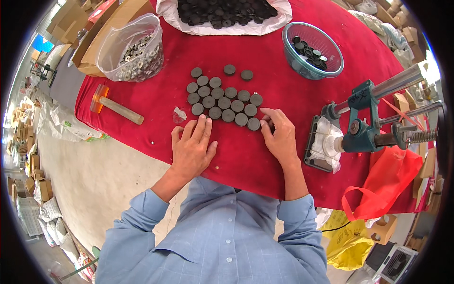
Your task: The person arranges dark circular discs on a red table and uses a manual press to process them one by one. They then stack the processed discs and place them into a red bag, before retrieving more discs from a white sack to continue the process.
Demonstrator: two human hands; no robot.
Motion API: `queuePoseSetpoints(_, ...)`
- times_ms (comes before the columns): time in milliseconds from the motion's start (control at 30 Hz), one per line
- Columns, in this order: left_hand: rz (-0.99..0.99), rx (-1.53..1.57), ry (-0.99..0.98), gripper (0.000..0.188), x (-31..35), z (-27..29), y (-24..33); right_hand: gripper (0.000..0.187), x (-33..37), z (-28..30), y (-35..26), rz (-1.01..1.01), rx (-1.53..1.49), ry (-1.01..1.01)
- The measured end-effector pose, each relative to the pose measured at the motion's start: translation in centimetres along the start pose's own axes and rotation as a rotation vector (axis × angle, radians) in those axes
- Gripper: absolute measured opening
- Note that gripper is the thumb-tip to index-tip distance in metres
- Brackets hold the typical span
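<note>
Left hand (194,146): palm down, fingers stretched out and side by side, thumb standing off; nothing is gripped, and the fingertips reach the near edge of the cap cluster, perhaps to square it up – whether they touch, I cannot tell.
Right hand (281,135): thumb and index finger parted, the other fingers bent; it sits just beside the nearest right-hand cap, apparently to steady that side.
Dark grey caps (223,102): between and ahead of the hands, lying flat in slanting, close rows, probably so each is easy to reach; two lie apart beyond.
Plastic scrap (180,113): crumpled, left of the rows.
Mallet (120,110): orange head, wooden handle turned toward the person, likely for a quick grab.
Bench press (362,125): at the right, its base wrapped in white sheeting, perhaps as padding; the far end runs into the dark rim.
Clear tub (130,49): small metal fittings inside, too small to identify.
Blue bowl (313,51): black discs and a few pale ones, stacked over each other.
White sack (227,31): heaped black discs, cut off at the top.
Red bag (390,182): slumped over the table edge – contents hidden.
</note>
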State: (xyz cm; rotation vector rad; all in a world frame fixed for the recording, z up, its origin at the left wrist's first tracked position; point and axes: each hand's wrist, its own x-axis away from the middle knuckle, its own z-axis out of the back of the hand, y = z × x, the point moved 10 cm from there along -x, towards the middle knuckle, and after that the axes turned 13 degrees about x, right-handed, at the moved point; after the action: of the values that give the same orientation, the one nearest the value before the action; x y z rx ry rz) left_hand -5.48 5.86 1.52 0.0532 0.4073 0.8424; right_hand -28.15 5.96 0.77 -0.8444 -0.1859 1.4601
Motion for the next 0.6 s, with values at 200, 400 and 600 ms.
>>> queuePoseSetpoints(200,0.014,0.136,-0.012,0.065,-0.2,-0.2,-0.2,0.03,0.0,-0.2,0.4,0.004,0.044,-0.007)
queuePoseSetpoints(400,0.131,0.525,0.252,0.058,-2.9,2.0,-7.2,0.029,-0.1,0.3,0.0,0.023,0.056,0.002)
queuePoseSetpoints(600,0.227,0.743,0.192,0.063,-11.1,-2.8,-14.8,0.026,-0.3,1.0,0.7,-0.04,-0.057,0.033)
